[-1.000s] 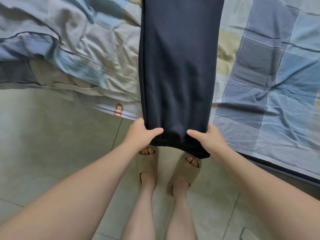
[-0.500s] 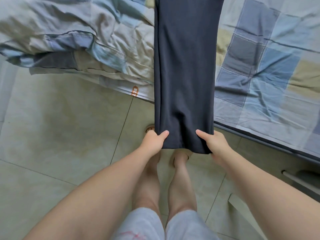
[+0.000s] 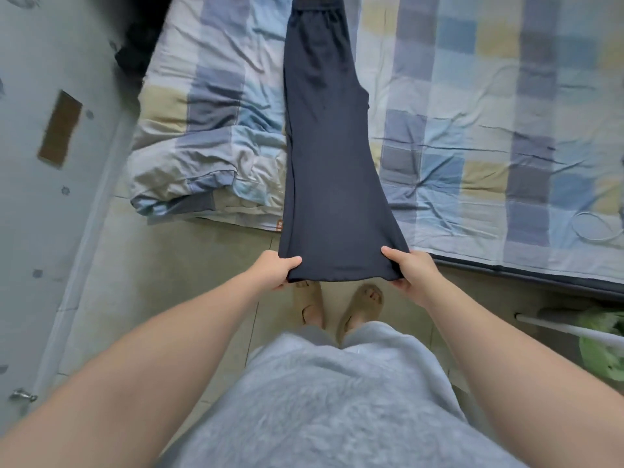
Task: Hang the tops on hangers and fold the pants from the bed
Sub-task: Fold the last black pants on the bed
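Note:
Dark navy pants (image 3: 331,157) lie stretched lengthwise across the bed (image 3: 472,130), legs laid one on the other, elastic waistband at the far end. The leg hems hang past the bed's near edge. My left hand (image 3: 275,268) pinches the hem's left corner, thumb on top. At the hem's right corner my right hand (image 3: 410,270) pinches the fabric the same way. The hem is held taut between both hands, just above my sandalled feet.
A rumpled checked quilt (image 3: 209,163) is bunched on the bed left of the pants. A dark garment (image 3: 141,52) sits at the bed's far left corner. A pale wall (image 3: 50,197) runs along the left. A white rail and green item (image 3: 601,339) stand at right on the tiled floor.
The view has lifted and pulled back, so the whole pants and waistband show now. Both hands keep their grip on the hem, held wider apart and drawn slightly back from the bed.

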